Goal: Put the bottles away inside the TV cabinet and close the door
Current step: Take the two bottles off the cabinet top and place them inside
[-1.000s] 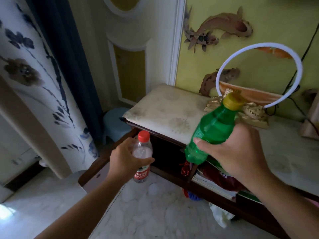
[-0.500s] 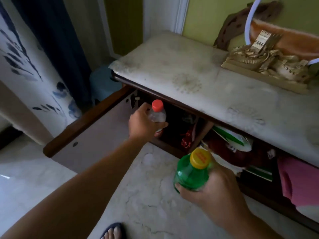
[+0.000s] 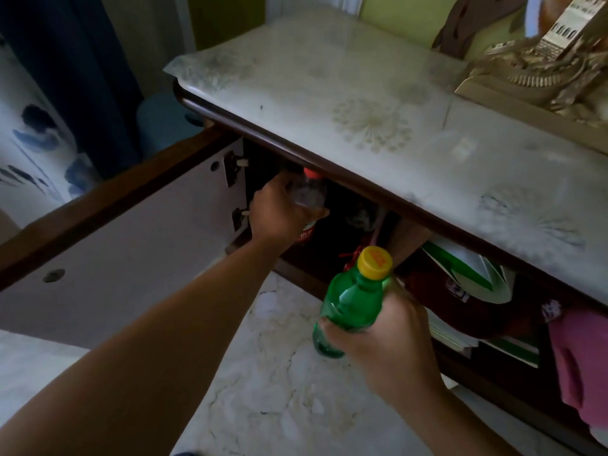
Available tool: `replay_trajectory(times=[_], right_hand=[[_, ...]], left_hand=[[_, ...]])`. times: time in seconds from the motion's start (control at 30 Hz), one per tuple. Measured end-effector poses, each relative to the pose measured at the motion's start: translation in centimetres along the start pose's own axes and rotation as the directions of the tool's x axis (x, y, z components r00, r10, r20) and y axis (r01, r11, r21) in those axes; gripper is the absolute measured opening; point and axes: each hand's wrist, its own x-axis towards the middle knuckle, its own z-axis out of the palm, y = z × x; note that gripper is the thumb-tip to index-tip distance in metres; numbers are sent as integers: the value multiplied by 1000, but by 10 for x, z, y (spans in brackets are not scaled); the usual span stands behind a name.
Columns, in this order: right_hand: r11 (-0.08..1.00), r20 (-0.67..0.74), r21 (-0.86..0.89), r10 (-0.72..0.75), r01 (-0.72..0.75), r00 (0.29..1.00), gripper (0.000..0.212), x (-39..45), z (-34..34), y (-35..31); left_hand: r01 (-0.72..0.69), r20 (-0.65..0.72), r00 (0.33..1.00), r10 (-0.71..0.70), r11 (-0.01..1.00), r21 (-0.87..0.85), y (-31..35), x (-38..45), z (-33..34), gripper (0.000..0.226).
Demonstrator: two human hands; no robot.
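The left hand [image 3: 279, 210] is wrapped round the clear bottle [image 3: 309, 195], upright, red cap just under the cabinet [image 3: 329, 166] top's edge, at the mouth of the dark left compartment, which lies toward 1 o'clock from the hand. The door [image 3: 131, 245] stands swung open at 9 o'clock. The right hand [image 3: 388, 343], closed on the green bottle [image 3: 352, 301], sits lower and farther out, cap tilted toward 1 o'clock. The left hand is nearer, so its bottle likely goes in first.
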Motion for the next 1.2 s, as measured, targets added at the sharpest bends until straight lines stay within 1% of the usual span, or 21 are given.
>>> replay_trajectory(times=[0.1, 0.17, 0.23, 0.3, 0.4, 0.53, 0.73, 0.83, 0.93, 0.97, 1.07, 1.1, 1.2], right_hand=[[1000, -23, 3, 16, -16, 1000, 50, 8, 10, 3], [1000, -46, 7, 22, -22, 999, 50, 10, 12, 4], [999, -55, 19, 29, -28, 998, 51, 11, 13, 3], [999, -55, 24, 40, -39, 998, 52, 12, 12, 3], [998, -41, 24, 60, -59, 997, 48, 13, 12, 3], [999, -37, 20, 49, -48, 998, 47, 16, 10, 3], [997, -73, 61, 53, -49, 996, 51, 22, 19, 6], [996, -85, 74, 63, -57, 994, 53, 24, 24, 8], [996, -77, 64, 64, -59, 995, 49, 27, 26, 9], [996, -70, 67, 71, -67, 995, 48, 28, 26, 8], [989, -73, 116, 97, -88, 993, 48, 37, 24, 2], [984, -80, 147, 109, -97, 991, 47, 41, 24, -1], [966, -98, 225, 150, -125, 984, 47, 58, 29, -12]], left_hand=[[-1, -2, 1000, 1, 1000, 11, 1, 3, 5, 77], [-5, 21, 1000, 3, 995, 97, -2, 4, 8, 78], [24, 60, 998, -34, 986, 165, -10, 4, 12, 81], [72, 80, 993, -87, 982, 173, -21, 1, 16, 77], [102, 36, 993, -109, 981, 167, -26, -5, 25, 67], [109, -10, 994, -110, 960, 257, -22, -2, 32, 61], [172, 18, 984, -177, 970, 172, -14, 11, 47, 53], [213, 45, 974, -222, 965, 150, -16, 18, 53, 57], [268, 47, 962, -271, 962, 58, -23, 20, 52, 60], [282, 38, 958, -284, 958, 44, -28, 18, 49, 56], [281, 21, 959, -282, 959, 36, -41, 5, 30, 21], [281, 13, 959, -282, 959, 26, -45, -2, 20, 17], [264, -11, 965, -263, 964, 33, -54, -27, -10, 31]])
